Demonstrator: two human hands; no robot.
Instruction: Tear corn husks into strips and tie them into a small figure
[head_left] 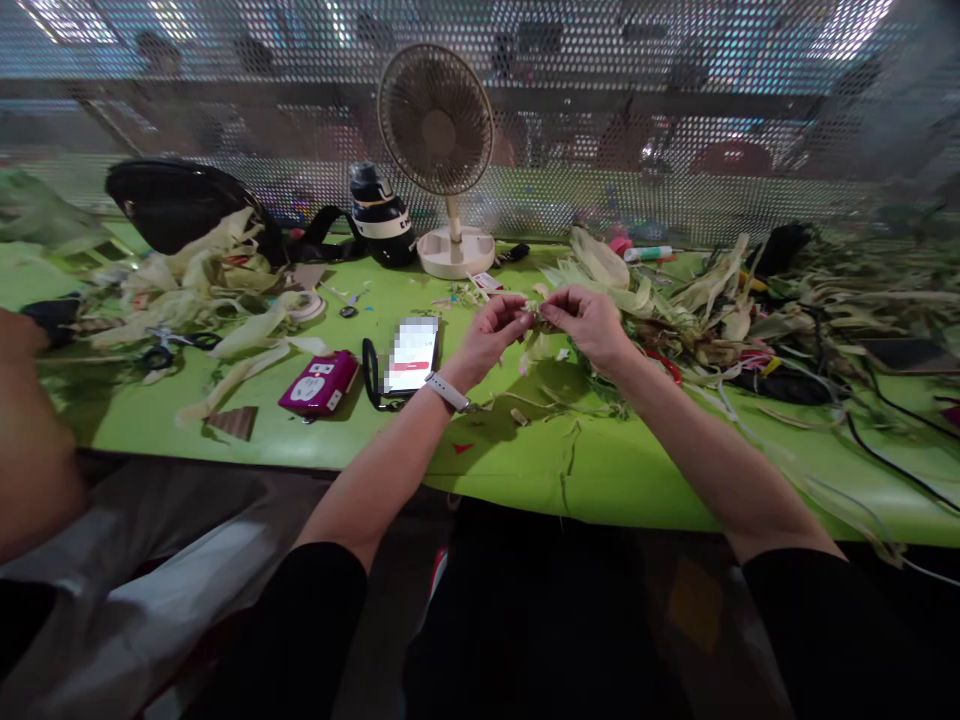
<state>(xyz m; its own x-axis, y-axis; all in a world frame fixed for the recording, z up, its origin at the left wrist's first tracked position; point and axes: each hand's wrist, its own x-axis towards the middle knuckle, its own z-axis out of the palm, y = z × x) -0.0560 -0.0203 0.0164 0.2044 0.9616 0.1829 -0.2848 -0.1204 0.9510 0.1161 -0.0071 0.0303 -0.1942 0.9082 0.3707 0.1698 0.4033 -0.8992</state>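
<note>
My left hand [499, 332] and my right hand [589, 322] meet above the green table, thumbs and fingertips pinched close together. Between them is a small pale-green plant piece [535, 306], perhaps husk; its exact kind is too small to make out. Thin plant scraps [536, 355] hang or lie just below the fingers. A phone [411, 355] with a lit screen lies left of my left hand, and that wrist wears a pale band [448, 391]. Close to my right hand rises a heap of dry corn husks [645, 290].
A white fan [437, 125] and a black bottle [382, 220] stand at the back before a perforated metal screen [600, 120]. On the left are a purple box [320, 384], scissors [169, 345], more husks [195, 270] and another person's arm [34, 440]. Cables [862, 430] cross the right side.
</note>
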